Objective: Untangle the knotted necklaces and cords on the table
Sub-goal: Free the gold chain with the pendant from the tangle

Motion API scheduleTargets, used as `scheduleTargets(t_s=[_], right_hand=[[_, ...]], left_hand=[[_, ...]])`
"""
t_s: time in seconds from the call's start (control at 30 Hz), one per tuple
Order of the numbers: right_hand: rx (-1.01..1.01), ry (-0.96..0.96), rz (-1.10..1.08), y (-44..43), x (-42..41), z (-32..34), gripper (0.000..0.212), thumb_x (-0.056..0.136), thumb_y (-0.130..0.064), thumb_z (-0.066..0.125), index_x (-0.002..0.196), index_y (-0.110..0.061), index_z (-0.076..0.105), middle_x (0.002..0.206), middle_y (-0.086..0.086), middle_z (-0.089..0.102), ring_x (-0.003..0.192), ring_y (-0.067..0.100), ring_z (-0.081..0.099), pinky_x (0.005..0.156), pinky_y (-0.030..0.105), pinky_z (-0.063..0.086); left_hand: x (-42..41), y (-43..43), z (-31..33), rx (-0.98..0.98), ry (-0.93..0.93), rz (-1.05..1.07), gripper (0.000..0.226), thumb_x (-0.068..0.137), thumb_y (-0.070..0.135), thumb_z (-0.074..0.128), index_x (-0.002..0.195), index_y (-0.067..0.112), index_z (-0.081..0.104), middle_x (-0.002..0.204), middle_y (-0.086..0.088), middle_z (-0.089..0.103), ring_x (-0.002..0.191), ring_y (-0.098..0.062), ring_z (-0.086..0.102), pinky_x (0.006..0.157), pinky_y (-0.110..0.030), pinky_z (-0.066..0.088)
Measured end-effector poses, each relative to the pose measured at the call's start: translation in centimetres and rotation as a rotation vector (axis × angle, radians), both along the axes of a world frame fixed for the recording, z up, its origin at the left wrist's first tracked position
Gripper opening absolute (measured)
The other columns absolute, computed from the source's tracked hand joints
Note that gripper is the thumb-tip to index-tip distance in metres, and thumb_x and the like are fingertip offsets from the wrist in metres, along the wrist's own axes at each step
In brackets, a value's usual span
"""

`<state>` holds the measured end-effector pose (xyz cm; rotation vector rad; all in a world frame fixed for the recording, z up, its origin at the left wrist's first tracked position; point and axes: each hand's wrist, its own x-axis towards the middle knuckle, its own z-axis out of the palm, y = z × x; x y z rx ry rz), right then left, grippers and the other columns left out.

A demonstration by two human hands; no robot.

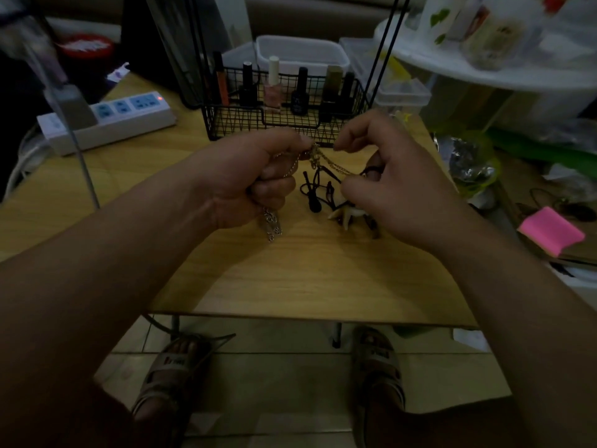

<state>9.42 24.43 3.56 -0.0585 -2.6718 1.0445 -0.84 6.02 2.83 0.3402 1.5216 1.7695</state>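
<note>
Wooden desk (290,279) underneath, both forearms reaching in over its near edge, wrists raised, hands lifted off the wood above the middle and nearer the far edge.

Left hand (258,182) closed in a fist, fingers curled tight round the silver chain (273,226), thumb and forefinger pinching at the knot (314,154). Short tail of links dangling below the fist down to the desk.

Right hand (387,185) facing it, palm turned inward, thumb and forefinger nipped together just beside the same knot, lower fingers bent and pinching the gold chain (337,168), stretched slantwise across the gap between the hands.

Counted:
- Two chains, one silver and one gold, joined at one knot.
- One black cord (311,192) lying in loops on the desk under the hands.
- One pale pendant (339,215) beside it, partly hidden by the right hand.
- One wire basket (226,121) at the middle of the far edge, six bottles upright inside.
- One white power strip (129,114) at the far left corner, one red light lit.
- One pink pad (552,234) beyond the right edge.
- Two sandalled feet below the near edge.
</note>
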Motion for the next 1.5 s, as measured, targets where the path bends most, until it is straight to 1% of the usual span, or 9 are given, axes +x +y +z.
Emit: scheduleTargets(t_s=[0.1, 0.23, 0.33, 0.6, 0.73, 0.83, 0.97, 1.23, 1.5], right_hand=[[0.085, 0.017, 0.006, -0.1, -0.5, -0.7, 0.023, 0.09, -0.029, 0.077, 0.108, -0.037, 0.066, 0.115, -0.007, 0.052, 0.089, -0.014, 0.048, 0.071, 0.004, 0.036], [0.097, 0.053, -0.034, -0.2, -1.0, -1.3, 0.012, 0.091, -0.033, 0.077, 0.1, -0.037, 0.07, 0.107, -0.007, 0.056, 0.095, -0.007, 0.052, 0.074, 0.007, 0.037], [0.08, 0.092, -0.043, -0.7, -1.1, -1.5, 0.006, 0.091, -0.034, 0.077, 0.095, -0.032, 0.073, 0.101, -0.009, 0.06, 0.089, -0.003, 0.055, 0.071, 0.015, 0.038], [-0.084, 0.03, -0.044, -0.8, -0.7, -0.7, 0.005, 0.097, -0.029, 0.071, 0.095, -0.026, 0.075, 0.089, -0.013, 0.068, 0.071, -0.012, 0.056, 0.061, 0.005, 0.039], [-0.136, -0.083, -0.004, -0.1, -0.3, -0.1, 0.008, 0.1, -0.032, 0.066, 0.097, -0.031, 0.073, 0.092, -0.013, 0.071, 0.085, -0.003, 0.064, 0.066, 0.007, 0.046], [-0.174, -0.124, 0.056, 0.1, -0.1, 0.2, 0.01, 0.101, -0.027, 0.064, 0.097, -0.027, 0.073, 0.086, -0.016, 0.071, 0.077, -0.007, 0.062, 0.063, 0.006, 0.044], [-0.29, -0.163, 0.078, 0.2, -0.2, 0.4, 0.014, 0.103, -0.021, 0.06, 0.097, -0.016, 0.072, 0.063, -0.023, 0.063, 0.059, -0.012, 0.056, 0.055, 0.005, 0.04], [-0.32, -0.215, 0.088, 0.3, 0.0, 0.6, 0.019, 0.104, -0.023, 0.059, 0.09, -0.017, 0.07, 0.057, -0.02, 0.06, 0.052, -0.004, 0.052, 0.055, 0.012, 0.038], [-0.52, -0.31, 0.106, 0.9, 0.2, 0.9, 0.02, 0.105, -0.025, 0.055, 0.091, -0.017, 0.066, 0.067, -0.004, 0.059, 0.051, 0.007, 0.037, 0.045, 0.017, 0.032]], left_hand=[[-0.1, 0.0, 0.0, -0.005, 0.008, -0.002, 0.033, 0.102, 0.023, 0.058, 0.07, 0.024, 0.057, 0.048, 0.008, 0.028, 0.042, -0.007, 0.022, 0.05, -0.026, 0.014], [-0.1, 0.0, -0.1, -0.008, 0.014, -0.025, 0.034, 0.104, 0.024, 0.057, 0.07, 0.023, 0.053, 0.047, 0.008, 0.029, 0.042, -0.007, 0.023, 0.047, -0.024, 0.017], [0.0, 0.0, -0.1, -0.015, 0.016, -0.032, 0.033, 0.104, 0.026, 0.056, 0.072, 0.023, 0.051, 0.047, 0.009, 0.029, 0.041, -0.006, 0.025, 0.045, -0.023, 0.019], [-0.2, -0.4, -0.2, -0.085, 0.077, -0.002, 0.039, 0.103, 0.026, 0.06, 0.064, 0.024, 0.06, 0.051, 0.006, 0.03, 0.043, -0.009, 0.024, 0.049, -0.028, 0.016], [0.0, -0.6, -0.1, -0.148, 0.221, -0.007, 0.011, 0.103, 0.017, 0.06, 0.096, 0.014, 0.067, 0.053, 0.005, 0.034, 0.043, -0.01, 0.026, 0.045, -0.027, 0.019], [0.2, -0.8, 0.2, -0.199, 0.377, -0.056, 0.018, 0.101, 0.012, 0.062, 0.116, 0.016, 0.07, 0.054, 0.005, 0.042, 0.044, -0.009, 0.031, 0.043, -0.024, 0.024], [0.7, -0.7, 0.4, -0.308, 0.624, -0.104, 0.01, 0.096, 0.017, 0.071, 0.105, 0.018, 0.076, 0.057, 0.014, 0.06, 0.047, -0.001, 0.044, 0.046, -0.016, 0.035], [0.9, -0.7, 0.1, -0.319, 0.797, -0.098, 0.007, 0.095, 0.029, 0.074, 0.096, 0.022, 0.072, 0.056, 0.006, 0.048, 0.051, -0.012, 0.036, 0.048, -0.024, 0.031], [0.5, -0.9, 0.3, -0.128, 0.624, -0.078, 0.007, 0.099, 0.017, 0.067, 0.093, 0.017, 0.069, 0.06, 0.004, 0.047, 0.054, -0.019, 0.031, 0.054, -0.038, 0.019]])
